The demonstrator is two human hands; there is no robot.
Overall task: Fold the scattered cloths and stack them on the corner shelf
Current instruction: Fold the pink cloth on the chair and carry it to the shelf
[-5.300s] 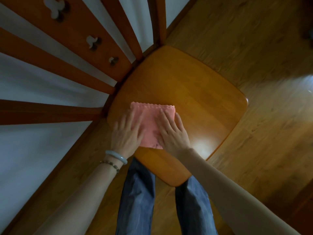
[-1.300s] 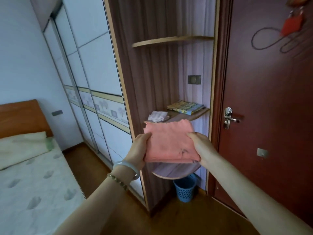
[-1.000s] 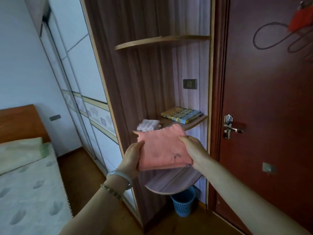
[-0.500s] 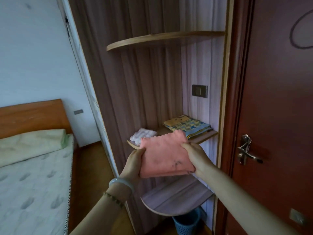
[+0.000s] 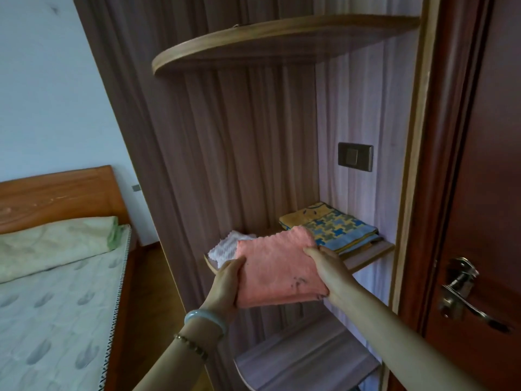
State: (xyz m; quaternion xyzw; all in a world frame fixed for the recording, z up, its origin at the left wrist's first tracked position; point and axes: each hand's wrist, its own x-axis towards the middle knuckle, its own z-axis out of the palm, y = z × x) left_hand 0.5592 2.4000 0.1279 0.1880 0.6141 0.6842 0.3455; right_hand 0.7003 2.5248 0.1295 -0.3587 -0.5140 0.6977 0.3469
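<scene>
A folded pink cloth (image 5: 277, 268) hangs flat between my two hands, in front of the corner shelf's middle board (image 5: 366, 255). My left hand (image 5: 227, 283) grips its left edge and my right hand (image 5: 328, 270) grips its right edge. On that board lie a folded white cloth (image 5: 224, 245), partly hidden behind the pink one, and a folded yellow and blue patterned cloth (image 5: 332, 225) at the back right. The pink cloth's far edge reaches over the board's front rim.
An upper shelf board (image 5: 253, 43) and a lower board (image 5: 304, 359) frame the middle one. A dark red door with a metal handle (image 5: 462, 294) stands to the right. A bed with a pale cover (image 5: 53, 300) and wooden headboard lies to the left.
I have come closer to the corner shelf and carried the pink cloth forward, from in front of the shelf up to the middle board's rim. Both hands keep their grip.
</scene>
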